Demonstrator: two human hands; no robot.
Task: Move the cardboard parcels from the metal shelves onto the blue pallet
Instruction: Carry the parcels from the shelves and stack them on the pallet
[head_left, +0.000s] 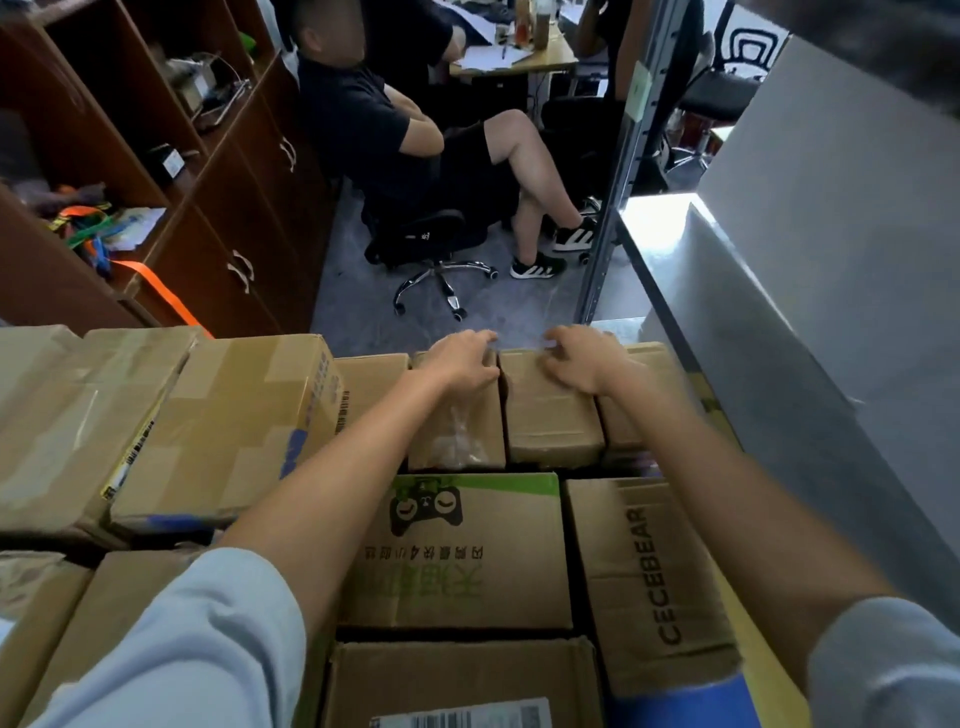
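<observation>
Several cardboard parcels lie packed side by side below me, among them a green-printed box (457, 551) and a CECEBEAR box (649, 577). A blue pallet (680, 701) shows under them at the lower right. Both my arms reach over the pile to the far row. My left hand (462, 361) curls its fingers over the far edge of a small parcel with clear tape (457, 436). Beside it, my right hand (582, 361) grips the far top edge of the neighbouring small parcel (550, 421). The grey metal shelf (779, 322) stands right of the pile.
A shelf upright (623, 156) rises just beyond the far parcels. A person sits on a wheeled office chair (441, 270) on the floor behind the pile. A brown cabinet (234, 208) with an orange strap hanging out lines the left side. Larger taped boxes (228, 415) sit at the left.
</observation>
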